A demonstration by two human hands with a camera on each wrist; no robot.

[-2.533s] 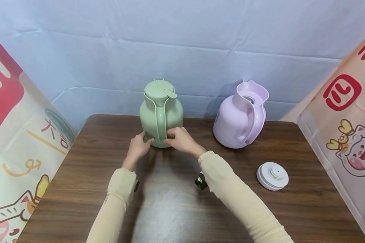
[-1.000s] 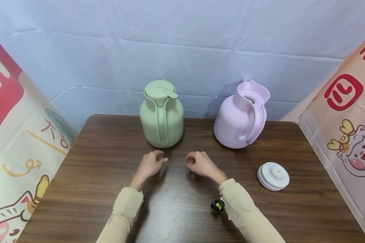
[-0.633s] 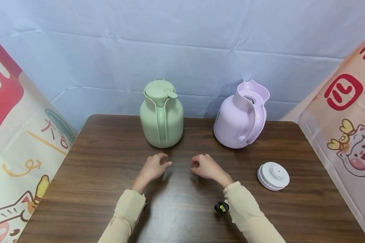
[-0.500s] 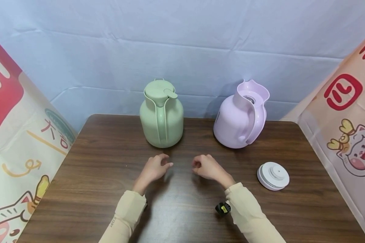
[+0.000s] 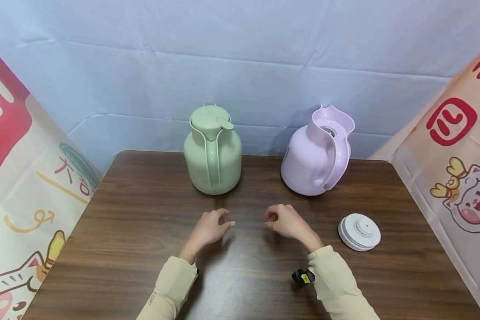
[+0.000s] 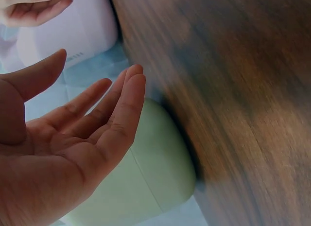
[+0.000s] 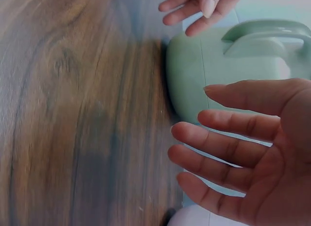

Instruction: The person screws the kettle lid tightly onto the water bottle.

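Note:
In the head view my left hand [image 5: 211, 227] hovers over the table in front of a green thermos jug [image 5: 213, 164], touching nothing. The left wrist view shows its fingers [image 6: 119, 114] loosely bent with nothing between them. My right hand [image 5: 289, 221] is a little to the right, apart from the left and also holding nothing; its relaxed fingers [image 7: 214, 143] are spread in the right wrist view. The green jug stands upright with its lid on and its handle facing me. Right of it a lilac thermos jug [image 5: 310, 162] stands with its mouth uncovered.
A round white lid [image 5: 359, 232] lies on the right part of the dark wooden table [image 5: 116, 235]. Pale blue cloth [image 5: 164, 80] hangs behind the table. Printed banners flank it on the left [image 5: 36, 191] and right [image 5: 456, 178].
Both hands have let go of the lower part of the green jug and drawn back toward me. Over the last second they have drifted slightly right. The jugs and lid stay put.

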